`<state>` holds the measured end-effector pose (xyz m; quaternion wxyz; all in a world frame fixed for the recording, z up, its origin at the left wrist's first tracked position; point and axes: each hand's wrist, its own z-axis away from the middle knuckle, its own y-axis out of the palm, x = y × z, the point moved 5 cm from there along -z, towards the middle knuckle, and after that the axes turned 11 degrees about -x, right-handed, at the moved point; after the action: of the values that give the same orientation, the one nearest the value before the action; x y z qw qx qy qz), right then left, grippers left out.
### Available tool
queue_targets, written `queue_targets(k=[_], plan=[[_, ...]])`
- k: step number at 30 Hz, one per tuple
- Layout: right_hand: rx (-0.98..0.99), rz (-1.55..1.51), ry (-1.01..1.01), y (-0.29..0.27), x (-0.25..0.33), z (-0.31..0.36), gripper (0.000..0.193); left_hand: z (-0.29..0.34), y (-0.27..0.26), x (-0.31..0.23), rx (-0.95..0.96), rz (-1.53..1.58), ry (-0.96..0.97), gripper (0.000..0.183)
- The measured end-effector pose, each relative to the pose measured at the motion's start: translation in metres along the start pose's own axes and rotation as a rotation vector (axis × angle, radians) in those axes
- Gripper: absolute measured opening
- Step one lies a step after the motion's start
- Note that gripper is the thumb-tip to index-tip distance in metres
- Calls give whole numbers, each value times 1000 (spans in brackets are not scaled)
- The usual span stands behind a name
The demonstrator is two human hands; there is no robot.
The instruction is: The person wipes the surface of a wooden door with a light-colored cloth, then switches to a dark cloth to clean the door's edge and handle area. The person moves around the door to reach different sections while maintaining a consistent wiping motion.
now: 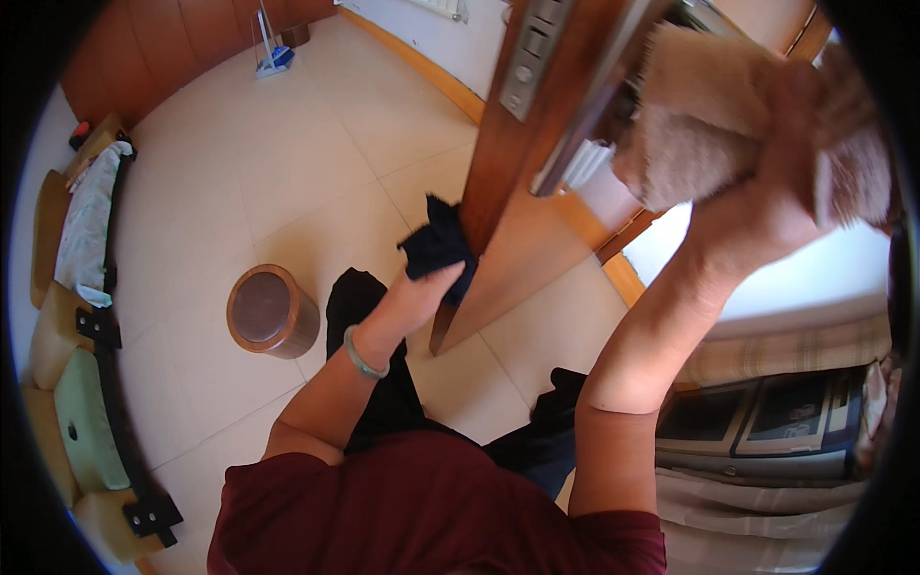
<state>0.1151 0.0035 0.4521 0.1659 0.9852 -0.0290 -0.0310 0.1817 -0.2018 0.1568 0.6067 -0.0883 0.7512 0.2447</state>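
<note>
At the centre of the frame, my left hand (422, 299) held a dark cloth (433, 241) at the edge of the wooden door (500, 158), fingers gathered on the fabric. At upper right, my right hand (767, 213) gripped a brown towel (692, 144); blur left its contact undetermined. I judged wiping to be in hand; the next move called for steady pressure along the edge.

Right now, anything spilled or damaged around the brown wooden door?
Nothing stands out: no visible spill on the pale floor tiles, no obvious damage to the door where the left hand holds a dark navy cloth. The fuzzy tan towel in the right hand is blurred; its wear can't be judged.
</note>
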Motion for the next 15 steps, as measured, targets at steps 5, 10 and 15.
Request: queue_targets(k=[5, 10, 15], plan=[[38, -64, 389, -16, 7, -10, 12, 43, 4, 60, 205, -113, -94, 19], [400, 40, 82, -28, 15, -46, 12, 37, 8, 47, 209, -268, 366, 8], [78, 27, -180, -7, 35, -21, 23, 14, 20, 2, 173, -231, 118, 10]])
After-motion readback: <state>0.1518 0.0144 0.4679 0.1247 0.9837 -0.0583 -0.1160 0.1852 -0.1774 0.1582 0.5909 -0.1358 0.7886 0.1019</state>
